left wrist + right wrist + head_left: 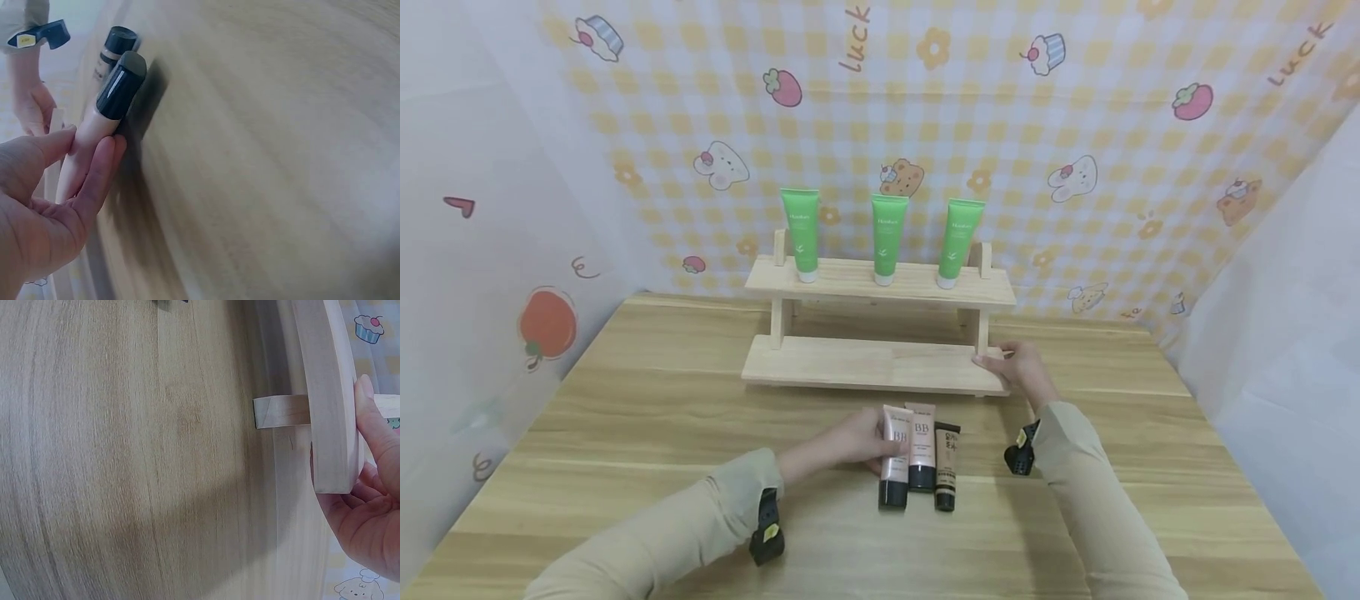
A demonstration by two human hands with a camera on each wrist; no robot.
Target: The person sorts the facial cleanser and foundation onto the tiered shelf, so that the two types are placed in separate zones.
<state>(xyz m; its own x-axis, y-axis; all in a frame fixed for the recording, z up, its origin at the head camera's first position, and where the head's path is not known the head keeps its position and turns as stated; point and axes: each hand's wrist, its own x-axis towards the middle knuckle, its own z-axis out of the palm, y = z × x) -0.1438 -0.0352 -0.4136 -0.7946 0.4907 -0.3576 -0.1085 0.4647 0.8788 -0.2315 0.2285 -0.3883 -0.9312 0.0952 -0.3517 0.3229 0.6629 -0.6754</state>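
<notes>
My left hand [859,437] pinches a pale pink BB cream tube [897,423] with a black cap. In the left wrist view the thumb and fingers close round the tube's body, and its black cap [119,84] points away from the palm. Just right of it lie a second BB cream tube [922,450] and a slimmer tan tube [947,467] with a black cap. My right hand [1021,371] grips the right end of the wooden rack's lower shelf [865,364]. Seen from the right wrist, the thumb lies on the board's [331,425] upper face, with fingers curled beneath.
Three green tubes, left [804,233], middle [890,237] and right [959,242], stand on white caps along the upper shelf [842,279]. The rack stands on a wood-grain table [647,400], before a yellow checked cloth [985,108]. White cloth hangs at both sides.
</notes>
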